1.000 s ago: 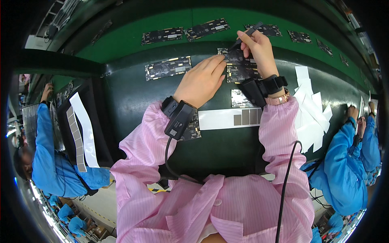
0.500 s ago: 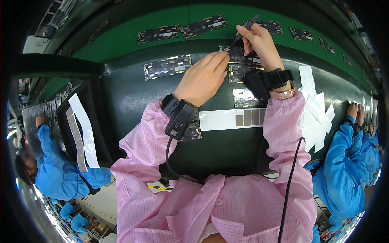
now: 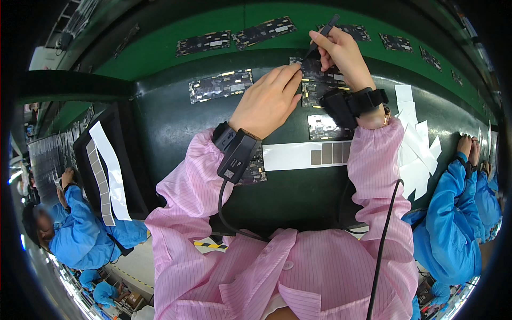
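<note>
A pair of dark tweezers (image 3: 324, 35) is pinched in my right hand (image 3: 344, 56), with the tips pointing down at a black circuit board (image 3: 313, 69). Lying flat, my left hand (image 3: 268, 101) has its fingers stretched out, and its fingertips rest at that board's left edge. Close below the right hand is another circuit board (image 3: 310, 95), partly covered by the black wrist strap. A further board (image 3: 322, 127) reflects light beside the right wrist. A white strip with grey squares (image 3: 288, 157) lies between my forearms. To the left hand's left sits one more circuit board (image 3: 221, 86).
Several boards lie on the green belt (image 3: 160, 56) beyond the dark table edge. Loose white paper pieces (image 3: 413, 146) are heaped at right. A black tray (image 3: 130, 160) with strips stands at left. Cables run from my wrists. People in blue (image 3: 80, 229) sit on both sides.
The boards on the green belt have shifted slightly left. My hands and the tweezers have hardly moved. At left, the person in blue has lowered an arm.
</note>
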{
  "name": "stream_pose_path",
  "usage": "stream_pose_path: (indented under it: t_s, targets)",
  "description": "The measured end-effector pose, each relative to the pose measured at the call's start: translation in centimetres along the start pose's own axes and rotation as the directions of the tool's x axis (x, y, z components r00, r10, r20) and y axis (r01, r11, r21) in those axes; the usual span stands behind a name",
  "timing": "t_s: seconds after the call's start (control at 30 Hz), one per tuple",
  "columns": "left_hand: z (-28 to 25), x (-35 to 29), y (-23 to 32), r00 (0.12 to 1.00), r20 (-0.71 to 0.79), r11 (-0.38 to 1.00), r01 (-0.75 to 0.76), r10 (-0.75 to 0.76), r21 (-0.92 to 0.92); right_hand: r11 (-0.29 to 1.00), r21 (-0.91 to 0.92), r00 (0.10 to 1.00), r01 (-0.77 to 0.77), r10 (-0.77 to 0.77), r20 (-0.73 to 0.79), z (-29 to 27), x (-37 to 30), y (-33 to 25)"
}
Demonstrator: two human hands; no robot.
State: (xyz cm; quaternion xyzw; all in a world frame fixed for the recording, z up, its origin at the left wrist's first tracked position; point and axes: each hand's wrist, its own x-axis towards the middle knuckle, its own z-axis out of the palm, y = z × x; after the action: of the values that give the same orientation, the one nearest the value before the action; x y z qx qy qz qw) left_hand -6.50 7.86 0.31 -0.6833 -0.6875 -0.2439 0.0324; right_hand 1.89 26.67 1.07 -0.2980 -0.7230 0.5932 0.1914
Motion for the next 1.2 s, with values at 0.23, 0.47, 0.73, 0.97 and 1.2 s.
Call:
stream_pose_path:
  t_s: [0.23,0.47,0.73,0.97,1.2]
  targets:
    - [-0.16,0.33,0.33,0.998,0.010,0.998,0.056,-0.056,-0.030,1.000,-0.005,1.000,-0.004,0.004,-0.002,-0.03,0.06,0.08]
    - [-0.25,0.35,0.59,0.992,0.043,0.989,0.124,-0.121,-0.079,0.999,0.002,0.999,-0.041,0.041,-0.003,0.20,-0.11,-0.09]
    - [-0.08,0.42,0.47,0.994,0.028,0.991,0.111,-0.109,-0.076,0.999,0.034,1.000,0.005,-0.005,0.003,0.14,-0.02,0.17]
    - [-0.14,0.34,0.41,0.994,0.027,0.992,0.107,-0.106,-0.072,1.000,0.024,1.000,0.001,-0.002,0.022,0.18,0.09,0.37]
    - [-0.13,0.05,0.38,0.994,0.030,0.992,0.107,-0.105,-0.068,1.000,-0.025,0.999,-0.007,0.008,0.037,0.41,-0.08,0.16]
